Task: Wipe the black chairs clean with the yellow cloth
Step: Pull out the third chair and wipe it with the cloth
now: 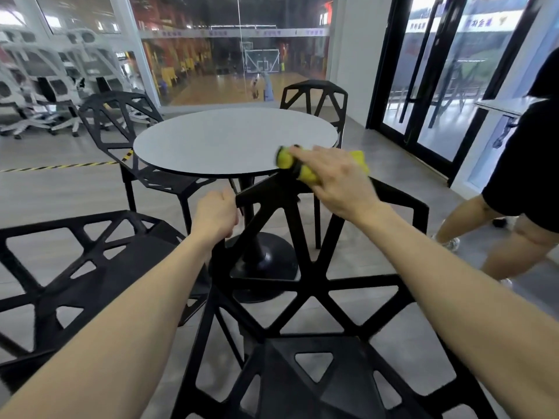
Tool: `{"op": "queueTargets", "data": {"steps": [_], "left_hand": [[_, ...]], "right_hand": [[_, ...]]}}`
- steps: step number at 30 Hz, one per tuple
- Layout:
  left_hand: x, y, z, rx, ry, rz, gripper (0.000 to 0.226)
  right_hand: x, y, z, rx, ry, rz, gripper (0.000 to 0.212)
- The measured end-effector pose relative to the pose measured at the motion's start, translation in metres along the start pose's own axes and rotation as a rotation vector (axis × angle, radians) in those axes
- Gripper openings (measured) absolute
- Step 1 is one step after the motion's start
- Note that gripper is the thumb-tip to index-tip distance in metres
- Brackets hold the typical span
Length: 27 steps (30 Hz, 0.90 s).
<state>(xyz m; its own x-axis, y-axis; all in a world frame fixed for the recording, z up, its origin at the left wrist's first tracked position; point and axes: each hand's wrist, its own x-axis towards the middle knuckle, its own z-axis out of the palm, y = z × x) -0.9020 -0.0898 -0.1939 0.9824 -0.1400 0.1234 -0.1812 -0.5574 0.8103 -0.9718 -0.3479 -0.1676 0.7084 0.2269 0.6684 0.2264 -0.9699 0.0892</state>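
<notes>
A black openwork chair (pixel 298 285) stands right in front of me, its back toward the round table. My right hand (pixel 335 179) presses the yellow cloth (pixel 305 170) onto the top edge of that chair's back. My left hand (pixel 216 216) is closed on the left end of the same top edge. A second black chair (pixel 75 267) stands at my left, a third (pixel 121 128) at the table's far left, and another (pixel 314 96) behind the table.
The round grey table (pixel 230 140) on a black pedestal base (pixel 266 267) stands just beyond the chair. Another person in black (pixel 520 189) stands at the right. Glass doors (pixel 429 74) are at the right; white office chairs (pixel 39 86) are stacked at the far left.
</notes>
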Motion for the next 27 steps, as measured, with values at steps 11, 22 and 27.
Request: {"op": "queueTargets", "data": {"steps": [11,22,27], "left_hand": [[-0.003,0.003,0.000,-0.017,-0.023,-0.013,0.058],[-0.006,0.006,-0.004,-0.011,-0.034,-0.024,0.058],[-0.002,0.005,-0.004,-0.042,-0.046,-0.042,0.044]], "right_hand": [[-0.134,-0.057,0.052,0.162,-0.137,-0.250,0.060],[0.009,-0.051,0.013,-0.098,0.202,0.428,0.050],[0.022,-0.085,0.052,-0.103,0.200,0.354,0.060]]}}
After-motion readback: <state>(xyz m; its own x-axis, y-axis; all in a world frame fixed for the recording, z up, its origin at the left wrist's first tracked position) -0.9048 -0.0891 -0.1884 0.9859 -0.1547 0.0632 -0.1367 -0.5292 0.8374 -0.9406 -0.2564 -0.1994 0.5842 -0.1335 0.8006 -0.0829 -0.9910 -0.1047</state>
